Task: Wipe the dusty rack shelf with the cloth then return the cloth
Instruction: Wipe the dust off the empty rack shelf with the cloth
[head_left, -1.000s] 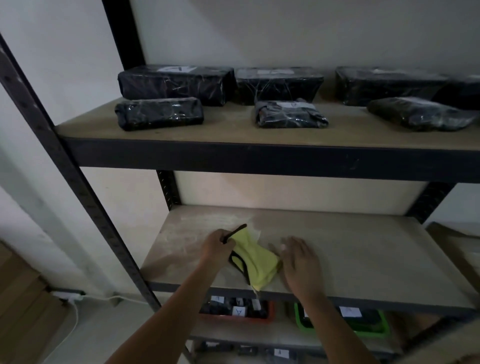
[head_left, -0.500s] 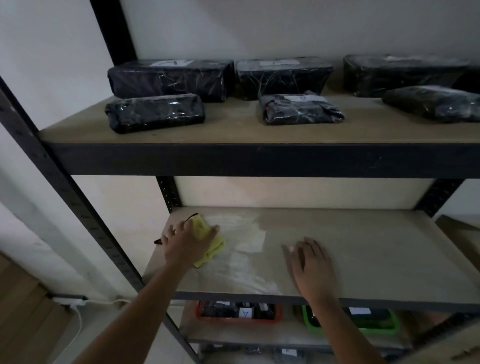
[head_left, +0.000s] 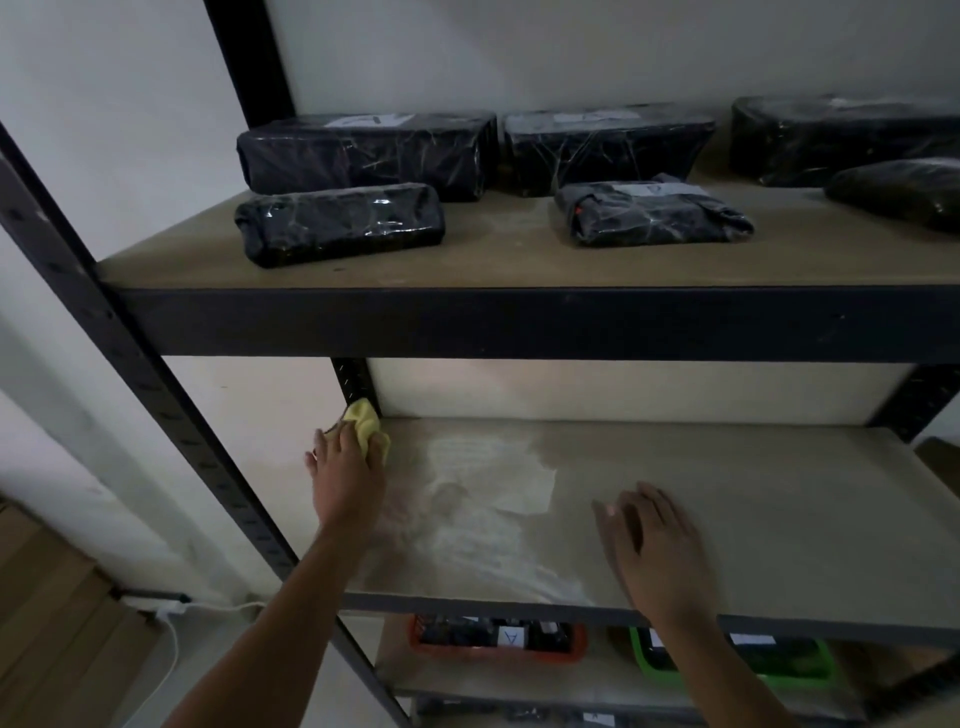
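Our left hand (head_left: 345, 475) covers most of the bunched yellow microfibre cloth (head_left: 368, 423), so we cannot make out its full outline; only the far end shows, past the fingertips. The visible part runs lengthwise toward the back left corner of the pale dusty wooden rack shelf (head_left: 779, 493), just beside the perforated black metal rear upright (head_left: 353, 382). The left hand presses down on the cloth, fingers curled over it. Our right hand (head_left: 654, 548) lies flat with fingers spread and holding nothing, near the front edge, well apart from the cloth. Streaked white dust (head_left: 483, 499) lies between the hands. The black-wrapped parcels (head_left: 337, 223) on the upper shelf are partly cut off at right.
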